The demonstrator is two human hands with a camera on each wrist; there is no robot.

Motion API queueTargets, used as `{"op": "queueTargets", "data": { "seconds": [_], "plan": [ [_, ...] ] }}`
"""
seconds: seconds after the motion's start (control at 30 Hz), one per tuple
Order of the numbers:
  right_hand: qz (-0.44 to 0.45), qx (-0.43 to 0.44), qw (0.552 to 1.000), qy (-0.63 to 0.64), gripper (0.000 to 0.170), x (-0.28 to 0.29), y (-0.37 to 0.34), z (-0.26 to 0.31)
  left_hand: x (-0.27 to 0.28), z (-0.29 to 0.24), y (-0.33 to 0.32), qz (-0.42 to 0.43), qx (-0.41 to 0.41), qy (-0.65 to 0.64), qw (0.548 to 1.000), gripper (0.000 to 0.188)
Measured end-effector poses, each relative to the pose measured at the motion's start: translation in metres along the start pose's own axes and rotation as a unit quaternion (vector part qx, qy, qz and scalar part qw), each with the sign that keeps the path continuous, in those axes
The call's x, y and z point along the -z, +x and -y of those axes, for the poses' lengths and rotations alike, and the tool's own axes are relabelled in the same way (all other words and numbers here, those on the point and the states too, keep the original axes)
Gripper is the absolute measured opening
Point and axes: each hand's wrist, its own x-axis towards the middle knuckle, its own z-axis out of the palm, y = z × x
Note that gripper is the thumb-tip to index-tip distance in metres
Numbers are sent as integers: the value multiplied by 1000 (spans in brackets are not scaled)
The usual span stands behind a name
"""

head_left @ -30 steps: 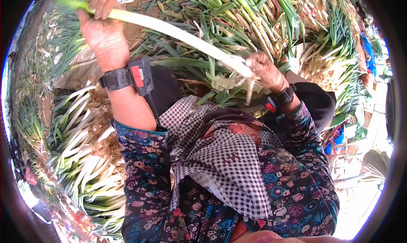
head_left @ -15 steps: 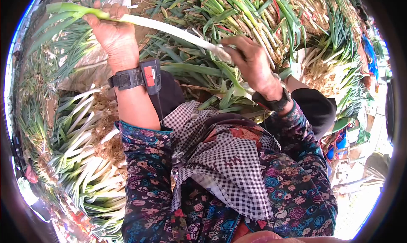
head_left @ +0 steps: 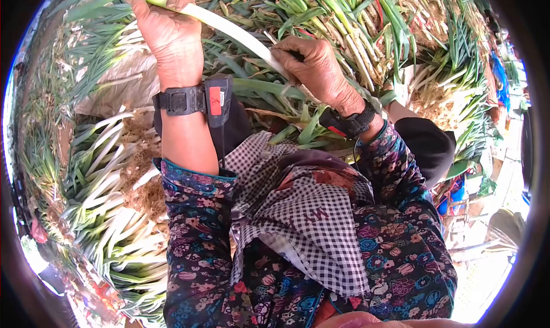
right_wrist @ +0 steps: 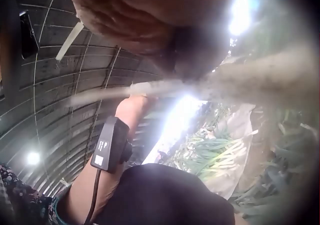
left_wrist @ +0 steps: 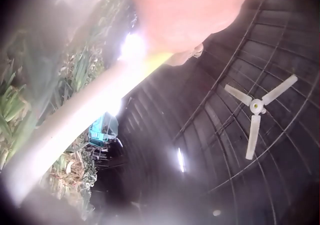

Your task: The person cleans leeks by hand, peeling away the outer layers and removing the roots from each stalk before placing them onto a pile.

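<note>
A long green onion [head_left: 235, 35] with a white shank and green top slants across the upper head view. My left hand [head_left: 169, 30] grips it where white turns to green, fingers curled over the stalk. Lower down, my right hand [head_left: 315, 67] pinches the shank toward its root end, which the hand partly hides. Close up in the left wrist view, the pale shank [left_wrist: 75, 115] runs down from the blurred left hand [left_wrist: 190, 15]. The right hand [right_wrist: 155, 20] appears dark over the stalk in the right wrist view.
Rows of green onions [head_left: 114, 213] with brown roots [head_left: 140, 173] lie at the left. More bundles and loose leaves [head_left: 344, 24] are heaped ahead, with another rooted bundle [head_left: 452, 93] at the right. A pale sheet [head_left: 123, 96] lies on the ground. A ceiling fan [left_wrist: 256, 106] hangs overhead.
My left hand has moved right with the green onion. My right hand has shifted from the root end up and left along the shank, its back now turned upward.
</note>
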Motion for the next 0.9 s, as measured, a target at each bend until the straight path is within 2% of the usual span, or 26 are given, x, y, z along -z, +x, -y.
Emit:
{"op": "queueTargets", "data": {
  "seconds": [0.13,0.17,0.2,0.23,0.3,0.33,0.37,0.4,0.43,0.47,0.5,0.53,0.57,0.63,0.7,0.73,0.77,0.8,0.83,0.87,0.9],
  "plan": [
    [-48,24,998,-33,17,-5,-1,-10,0,-1,-1,32,19,-26,999,44],
    [-41,-58,992,102,20,-2,-2,-9,0,-2,-1,63,29,-39,997,44],
    [-34,-138,962,235,24,1,-4,-9,-2,-3,-2,94,39,-51,993,45],
    [-32,-176,927,330,25,8,-8,-11,-4,-4,-3,94,39,-52,993,45],
    [11,-156,886,437,22,28,-23,-15,-8,-8,-6,79,53,-100,990,46],
    [-18,-169,912,373,16,32,-32,-9,-8,-10,-6,78,52,-101,990,46],
    [-18,-170,912,372,16,37,-38,-10,-9,-11,-6,61,40,-72,995,46],
    [2,-135,961,243,15,41,-43,-9,-7,-11,-6,45,29,-44,998,47],
    [21,-97,989,109,18,44,-47,-7,-6,-11,-5,46,30,-46,997,47],
    [58,-109,990,68,25,49,-52,-2,-5,-11,-3,60,42,-68,995,47],
    [55,-111,990,67,25,48,-53,-1,0,-10,-1,73,56,-88,992,46],
    [53,-11,998,-45,27,42,-51,0,4,-8,-1,74,59,-90,992,46],
    [49,90,982,-157,29,35,-49,2,8,-6,0,79,58,-84,992,46],
    [22,64,979,-191,30,21,-46,2,11,-3,2,86,55,-77,992,45],
    [-14,111,950,-291,27,15,-40,-3,15,-2,3,-30,9,18,999,45],
    [-27,114,941,-316,21,15,-39,-5,16,-3,2,-31,8,19,999,45],
    [-27,115,942,-315,21,16,-40,-14,18,-3,2,-80,5,35,996,42],
    [-57,110,978,-170,17,20,-43,-28,20,-4,2,-130,0,51,990,40],
    [-85,101,991,-21,13,25,-45,-32,19,-7,2,-132,-2,51,990,40],
    [-64,-20,972,224,11,33,-52,-34,17,-9,2,-156,-11,66,986,36],
    [-86,-71,950,290,13,40,-52,-35,15,-11,2,-178,-18,81,981,32]
  ]
}}
